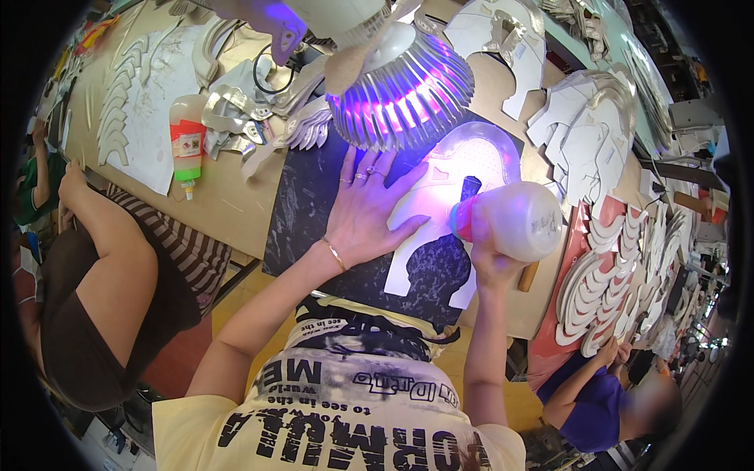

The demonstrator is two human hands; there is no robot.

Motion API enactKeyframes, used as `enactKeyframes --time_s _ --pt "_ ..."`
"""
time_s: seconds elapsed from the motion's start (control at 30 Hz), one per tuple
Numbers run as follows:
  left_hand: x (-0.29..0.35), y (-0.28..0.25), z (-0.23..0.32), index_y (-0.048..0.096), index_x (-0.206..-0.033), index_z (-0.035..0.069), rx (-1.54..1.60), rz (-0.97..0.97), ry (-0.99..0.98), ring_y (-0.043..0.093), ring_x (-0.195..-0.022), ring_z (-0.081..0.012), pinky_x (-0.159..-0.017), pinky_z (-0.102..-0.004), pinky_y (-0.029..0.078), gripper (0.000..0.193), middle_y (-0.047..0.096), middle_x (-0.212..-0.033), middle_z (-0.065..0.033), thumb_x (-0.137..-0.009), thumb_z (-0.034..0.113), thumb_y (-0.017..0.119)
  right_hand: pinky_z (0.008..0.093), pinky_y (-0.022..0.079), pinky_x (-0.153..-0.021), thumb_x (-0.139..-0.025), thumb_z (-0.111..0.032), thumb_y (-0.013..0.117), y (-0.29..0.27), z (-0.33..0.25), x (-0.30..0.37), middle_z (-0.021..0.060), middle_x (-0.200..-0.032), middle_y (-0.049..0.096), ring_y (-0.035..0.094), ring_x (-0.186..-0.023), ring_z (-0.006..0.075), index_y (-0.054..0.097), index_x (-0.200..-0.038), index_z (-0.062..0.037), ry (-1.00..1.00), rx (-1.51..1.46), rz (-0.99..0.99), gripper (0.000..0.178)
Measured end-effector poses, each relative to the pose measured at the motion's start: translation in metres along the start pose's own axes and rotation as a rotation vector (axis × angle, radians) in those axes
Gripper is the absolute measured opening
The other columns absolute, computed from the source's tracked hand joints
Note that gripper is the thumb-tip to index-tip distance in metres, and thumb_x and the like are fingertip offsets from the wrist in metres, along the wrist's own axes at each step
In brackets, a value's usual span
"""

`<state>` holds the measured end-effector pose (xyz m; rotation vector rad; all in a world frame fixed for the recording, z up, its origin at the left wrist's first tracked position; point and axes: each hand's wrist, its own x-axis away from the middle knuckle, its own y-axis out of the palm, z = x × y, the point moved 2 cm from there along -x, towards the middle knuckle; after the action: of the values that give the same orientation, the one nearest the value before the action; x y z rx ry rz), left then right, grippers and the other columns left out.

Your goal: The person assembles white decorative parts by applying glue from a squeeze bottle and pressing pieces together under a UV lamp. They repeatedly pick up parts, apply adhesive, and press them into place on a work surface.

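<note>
A white, perforated horseshoe-shaped piece (408, 271), which looks like a shoe upper, lies on a dark marbled board (302, 208) under violet-white light. My left hand (365, 208) rests on its left side, fingers spread, some fingertips beneath the lamp's edge. In my right hand (495, 263) is a translucent squeeze bottle (528, 224), tilted with its base toward me and its neck pointing over the gap in the piece. Whether the bottle's tip touches the piece is hidden. Just above my left fingers hangs a finned metal lamp (404, 90).
A second glue-type bottle (187, 141) with a red label stands at left beside metallic cut pieces (232, 118). Stacked white uppers (585, 129) lie at right; curved strips (589, 290) cover a red board. Co-workers sit at left and at lower right, one in a purple shirt (585, 404).
</note>
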<state>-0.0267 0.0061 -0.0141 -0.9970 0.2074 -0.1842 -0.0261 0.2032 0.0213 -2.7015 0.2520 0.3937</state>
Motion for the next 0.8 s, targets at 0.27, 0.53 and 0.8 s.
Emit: enactKeyframes --time_s 0.27,0.53,0.8 --pt "-0.001 -0.006 0.001 0.057 -0.138 0.020 0.051 0.020 -0.002 0.029 -0.145 -0.0372 -0.118 -0.0541 0.015 0.065 0.034 -0.156 -0.0195 -0.080 0.044 0.075 0.0343 0.055 -0.084 -0.084 -0.010 0.077 -0.005 0.014 0.028 0.0101 -0.099 0.066 0.066 -0.089 0.0208 0.055 -0.122 0.0009 0.144 -0.205 0.232 0.045" --pt "-0.050 -0.009 -0.003 0.065 -0.124 0.009 0.351 0.222 -0.005 0.049 -0.127 -0.0351 -0.107 -0.0437 0.036 0.041 0.052 -0.137 -0.0178 -0.087 0.026 0.072 0.0331 0.053 -0.084 -0.079 -0.013 0.083 -0.041 0.024 -0.022 0.0099 -0.102 0.066 0.065 -0.089 0.0173 0.060 -0.112 0.0031 0.181 -0.265 0.546 0.043" --pt "-0.065 -0.006 0.005 0.063 -0.124 0.003 0.386 -0.012 -0.069 0.065 -0.086 -0.0253 -0.075 -0.0337 0.052 0.036 0.066 -0.098 -0.0134 -0.095 0.025 0.064 0.0299 0.057 -0.072 -0.074 -0.016 0.088 -0.007 0.012 -0.055 0.0092 -0.089 0.073 0.071 -0.078 0.0166 0.068 -0.100 0.0024 -0.014 0.009 0.391 0.037"
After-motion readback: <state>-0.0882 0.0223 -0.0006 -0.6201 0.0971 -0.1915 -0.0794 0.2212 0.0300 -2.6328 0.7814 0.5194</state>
